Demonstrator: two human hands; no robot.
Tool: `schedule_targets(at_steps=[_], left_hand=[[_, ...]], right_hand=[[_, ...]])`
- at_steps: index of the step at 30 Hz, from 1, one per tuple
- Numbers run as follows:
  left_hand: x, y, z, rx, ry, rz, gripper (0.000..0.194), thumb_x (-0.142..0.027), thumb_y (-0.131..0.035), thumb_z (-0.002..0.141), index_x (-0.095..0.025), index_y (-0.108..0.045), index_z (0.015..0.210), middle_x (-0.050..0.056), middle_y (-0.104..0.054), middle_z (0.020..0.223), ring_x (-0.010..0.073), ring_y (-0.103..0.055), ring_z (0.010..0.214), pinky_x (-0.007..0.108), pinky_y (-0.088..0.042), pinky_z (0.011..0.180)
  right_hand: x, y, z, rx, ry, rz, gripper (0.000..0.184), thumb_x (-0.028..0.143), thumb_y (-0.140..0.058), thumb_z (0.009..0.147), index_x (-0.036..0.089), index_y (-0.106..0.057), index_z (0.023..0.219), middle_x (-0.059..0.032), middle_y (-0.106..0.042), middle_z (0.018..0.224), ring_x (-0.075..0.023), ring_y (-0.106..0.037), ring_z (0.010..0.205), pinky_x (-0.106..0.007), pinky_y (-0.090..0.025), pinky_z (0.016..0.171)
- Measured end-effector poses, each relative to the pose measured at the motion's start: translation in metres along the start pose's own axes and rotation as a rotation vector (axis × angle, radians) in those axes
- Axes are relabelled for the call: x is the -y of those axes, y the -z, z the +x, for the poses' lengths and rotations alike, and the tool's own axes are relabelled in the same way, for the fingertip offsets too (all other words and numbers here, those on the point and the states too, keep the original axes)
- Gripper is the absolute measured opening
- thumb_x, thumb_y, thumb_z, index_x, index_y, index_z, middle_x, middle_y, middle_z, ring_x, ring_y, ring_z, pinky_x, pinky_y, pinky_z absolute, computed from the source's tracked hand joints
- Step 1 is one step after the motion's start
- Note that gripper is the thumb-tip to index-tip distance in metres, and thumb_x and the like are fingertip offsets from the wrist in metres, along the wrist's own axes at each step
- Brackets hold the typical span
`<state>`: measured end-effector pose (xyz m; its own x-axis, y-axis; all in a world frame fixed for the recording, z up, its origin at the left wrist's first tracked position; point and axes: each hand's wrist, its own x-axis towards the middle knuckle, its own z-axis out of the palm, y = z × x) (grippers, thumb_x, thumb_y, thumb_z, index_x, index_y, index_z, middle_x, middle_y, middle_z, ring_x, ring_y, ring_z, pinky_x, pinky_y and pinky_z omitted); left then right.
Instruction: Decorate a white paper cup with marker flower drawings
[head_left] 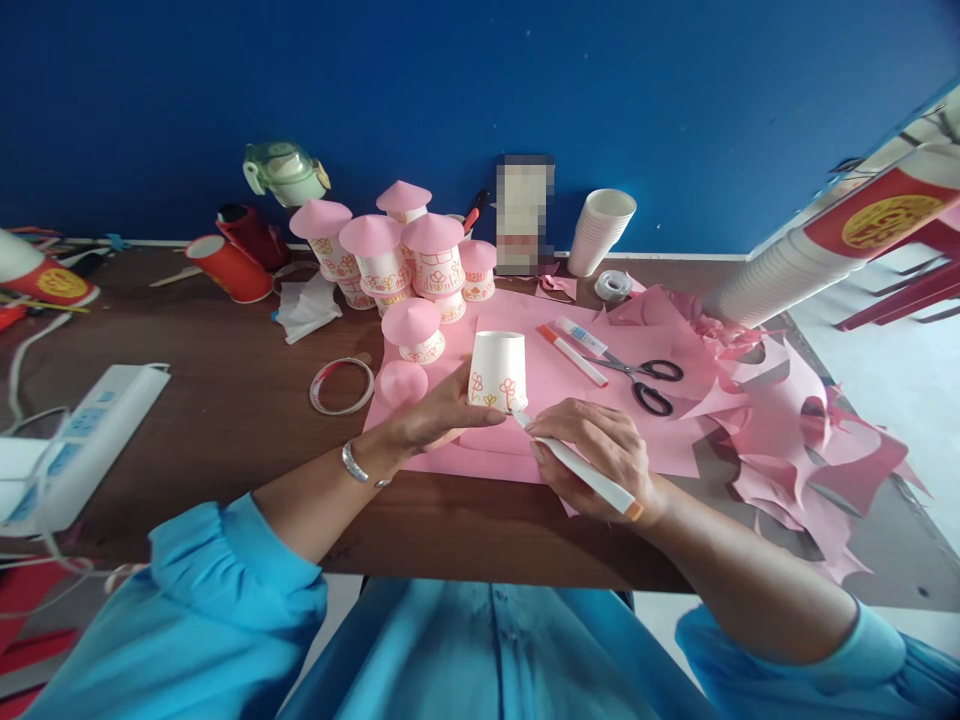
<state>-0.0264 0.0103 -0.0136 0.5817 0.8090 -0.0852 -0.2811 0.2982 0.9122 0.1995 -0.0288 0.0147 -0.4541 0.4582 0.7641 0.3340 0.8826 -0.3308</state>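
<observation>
My left hand (441, 412) grips a white paper cup (498, 362), upside down, from its left side and below. Red flowers and a small yellowish plant are drawn near the cup's lower rim. In my right hand (600, 452) is a white marker (585, 470) with an orange end, its tip at the cup's lower edge. Pink paper sheets (667, 440) lie beneath. Several decorated cups with pink cone roofs (433, 233) stand behind to the left. A small pink cone (403, 383) lies beside my left hand.
Scissors (637, 378), a red-capped marker (576, 358) and a glue tube (581, 336) lie right of the cup. Stacked white cups (602, 232) stand by the wall. Pink paper scraps (810, 440) cover the right side. A tape roll (342, 387) and power strip (94, 440) are left.
</observation>
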Motion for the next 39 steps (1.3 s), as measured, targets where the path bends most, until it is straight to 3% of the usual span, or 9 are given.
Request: schedule_targets(at_steps=[7,17,26,39], left_hand=[[0.0007,0.0003,0.0028,-0.007,0.018,0.035,0.058,-0.031,-0.094,0.074,-0.024,-0.063,0.122,0.003,-0.066,0.105,0.0212,-0.061,0.101,0.037,-0.047,0.088],[0.0031,0.0012,0.0034,0.010,0.028,0.061,0.064,-0.034,-0.095,0.074,-0.023,-0.062,0.127,0.006,-0.067,0.114,0.0242,-0.063,0.107,0.039,-0.048,0.092],[0.0003,-0.0010,0.0041,0.013,0.010,0.080,0.061,-0.038,-0.096,0.073,-0.022,-0.061,0.120,0.003,-0.068,0.106,0.0208,-0.064,0.097,0.036,-0.049,0.086],[0.0035,0.0043,0.0019,0.025,-0.016,0.025,0.063,-0.026,-0.092,0.077,-0.026,-0.063,0.133,0.007,-0.072,0.125,0.0280,-0.065,0.117,0.039,-0.050,0.095]], right_hand=[[-0.0009,-0.0016,0.0003,-0.007,-0.007,-0.019,0.024,0.007,-0.064,0.095,0.021,-0.063,0.114,-0.0019,-0.074,0.085,-0.0174,-0.076,0.075,-0.030,-0.066,0.069],[-0.0016,-0.0018,-0.0012,0.007,-0.011,-0.033,0.023,0.008,-0.064,0.095,0.020,-0.063,0.115,-0.0030,-0.076,0.086,-0.0176,-0.076,0.077,-0.030,-0.065,0.070],[-0.0020,-0.0024,-0.0002,0.008,0.008,-0.005,0.024,0.006,-0.066,0.093,0.018,-0.063,0.113,-0.0045,-0.076,0.087,-0.0185,-0.076,0.077,-0.030,-0.065,0.069],[-0.0013,0.0017,0.0003,-0.040,0.012,0.013,0.029,0.007,-0.064,0.094,0.021,-0.064,0.119,-0.0031,-0.075,0.088,-0.0182,-0.076,0.078,-0.032,-0.067,0.070]])
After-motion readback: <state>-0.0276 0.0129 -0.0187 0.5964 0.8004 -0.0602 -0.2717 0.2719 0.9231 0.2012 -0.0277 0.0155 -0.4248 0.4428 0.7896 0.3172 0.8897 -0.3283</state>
